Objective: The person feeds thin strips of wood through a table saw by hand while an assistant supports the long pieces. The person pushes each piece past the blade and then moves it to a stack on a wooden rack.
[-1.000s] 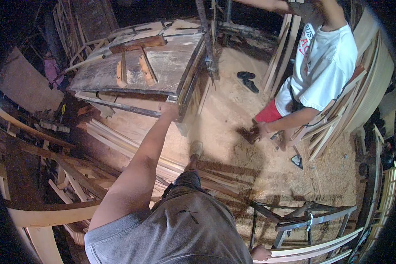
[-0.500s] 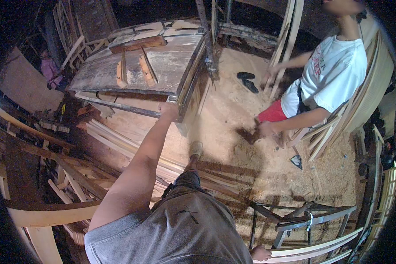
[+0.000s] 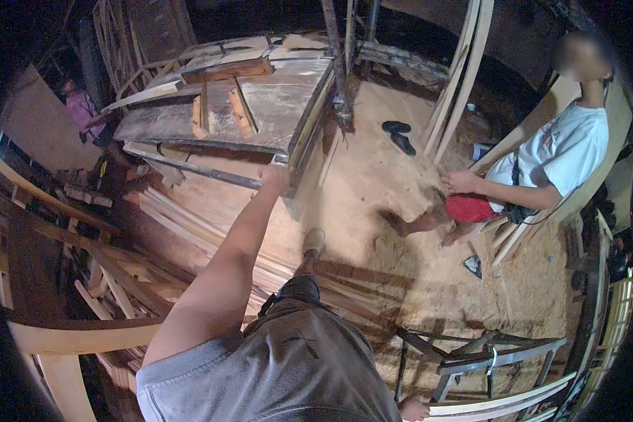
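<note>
My left arm reaches forward, and my left hand [image 3: 274, 178] is closed over the near right corner of a large worn workbench [image 3: 281, 91]. A dark rail [image 3: 204, 171] runs below the bench's near edge, beside that hand. On the bench top lie two short orange-brown wood blocks [image 3: 240, 112] and a longer timber piece [image 3: 232, 69]. Down at the lower edge, my right hand [image 3: 413, 409] has its fingers curled at the end of a pale wooden strip [image 3: 499, 405]. My torso hides the right forearm.
At the right stands a co-worker [image 3: 555, 155] in a white shirt, beside upright planks [image 3: 461, 84]. Black slippers [image 3: 399, 137] lie on the sawdust-covered floor. A metal frame [image 3: 503, 355] stands low right; long strips [image 3: 190, 218] lie left of my foot. Another person [image 3: 83, 116] is far left.
The co-worker has moved right, drawing a hand away from the upright planks and bringing the hands together in front. My hands keep their places, while the view has shifted slightly.
</note>
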### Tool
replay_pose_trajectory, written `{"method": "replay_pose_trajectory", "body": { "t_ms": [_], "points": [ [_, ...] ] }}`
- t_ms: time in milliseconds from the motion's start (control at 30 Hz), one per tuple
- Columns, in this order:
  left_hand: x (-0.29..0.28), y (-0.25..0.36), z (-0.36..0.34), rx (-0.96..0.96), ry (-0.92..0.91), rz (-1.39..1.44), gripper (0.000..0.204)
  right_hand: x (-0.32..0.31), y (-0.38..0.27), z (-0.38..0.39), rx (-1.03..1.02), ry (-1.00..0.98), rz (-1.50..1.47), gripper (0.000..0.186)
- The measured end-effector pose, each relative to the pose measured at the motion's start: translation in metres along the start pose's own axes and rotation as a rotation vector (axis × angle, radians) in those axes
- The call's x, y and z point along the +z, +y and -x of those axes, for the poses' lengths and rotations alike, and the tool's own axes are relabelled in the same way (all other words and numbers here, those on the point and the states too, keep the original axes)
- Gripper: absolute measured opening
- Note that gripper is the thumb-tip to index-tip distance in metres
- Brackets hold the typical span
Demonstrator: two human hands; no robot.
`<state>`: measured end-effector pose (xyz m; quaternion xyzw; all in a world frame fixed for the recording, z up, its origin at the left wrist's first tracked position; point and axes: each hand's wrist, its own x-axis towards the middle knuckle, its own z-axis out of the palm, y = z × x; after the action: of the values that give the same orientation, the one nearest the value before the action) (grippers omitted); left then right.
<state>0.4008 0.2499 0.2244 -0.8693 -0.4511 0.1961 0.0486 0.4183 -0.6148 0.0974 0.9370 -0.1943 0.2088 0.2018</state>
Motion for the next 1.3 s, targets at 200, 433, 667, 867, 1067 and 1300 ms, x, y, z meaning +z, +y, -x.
{"method": "replay_pose_trajectory", "body": {
  "t_ms": [200,433,667,867,1067,1300],
  "points": [
    [0.002,-0.006,0.003,-0.031,-0.034,-0.012,0.034,-0.028,-0.021,-0.006,0.071,-0.009,-0.078,0.049],
    [-0.01,-0.008,0.023,-0.012,-0.012,0.132,0.034,-0.044,-0.02,-0.006,0.215,-0.005,-0.151,0.049],
    [0.053,-0.022,0.087,-0.147,0.215,0.501,0.065,-0.048,-0.02,-0.012,0.32,-0.29,-0.07,0.049],
    [0.194,-0.009,0.149,0.28,-0.325,0.307,0.04,-0.053,-0.022,-0.014,0.292,-0.197,0.06,0.043],
    [0.207,0.038,0.198,0.245,-0.811,0.462,0.051,-0.023,0.0,-0.012,0.315,-0.281,0.045,0.047],
    [0.212,0.085,0.17,0.429,-0.389,0.28,0.047,-0.031,-0.009,-0.01,0.359,-0.235,0.051,0.05]
  ]
}}
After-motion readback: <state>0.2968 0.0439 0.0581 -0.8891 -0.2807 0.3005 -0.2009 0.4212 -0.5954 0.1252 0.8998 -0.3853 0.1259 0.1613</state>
